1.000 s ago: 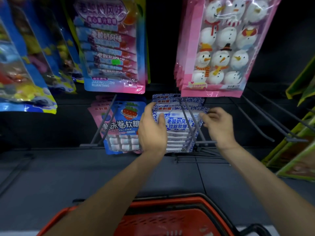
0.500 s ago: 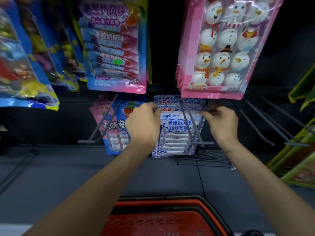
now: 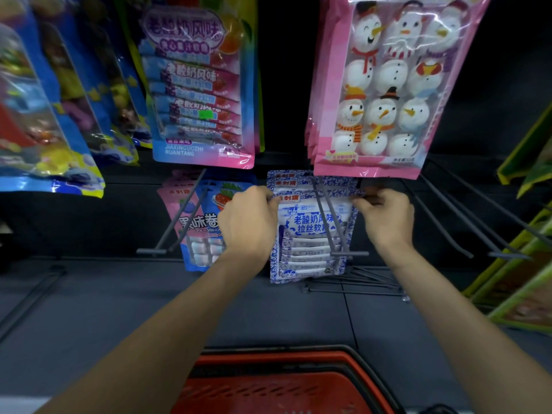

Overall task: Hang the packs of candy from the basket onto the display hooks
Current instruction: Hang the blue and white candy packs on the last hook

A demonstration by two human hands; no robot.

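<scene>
Head view: over the last second I see the blue-and-white candy pack (image 3: 309, 234) travel from the near end of the double-prong display hook (image 3: 348, 253) toward its far end, and both hands go with it. The pack now hangs almost flush against the matching packs behind it, with the hook's two prongs running across its front and the cross-tip showing over its lower half. To me that means the threading is over: the hole is on the hook, and only seating and letting go remain for this pack. The left grip (image 3: 248, 222) has its fingers curled round the pack's upper left edge, back of the hand toward me, wrist straight, forearm reaching up from the near left. The right grip (image 3: 385, 219) pinches the upper right corner, its fingertips tucked just under the bottom edge of the pink snowman packs (image 3: 385, 100) that hang above. Both forearms stretch out over the red basket (image 3: 268, 364) at the near edge; I cannot tell from here whether more packs lie in it. Just left of the left grip hangs a blue fruit-roll pack (image 3: 209, 222) on its own hook.
</scene>
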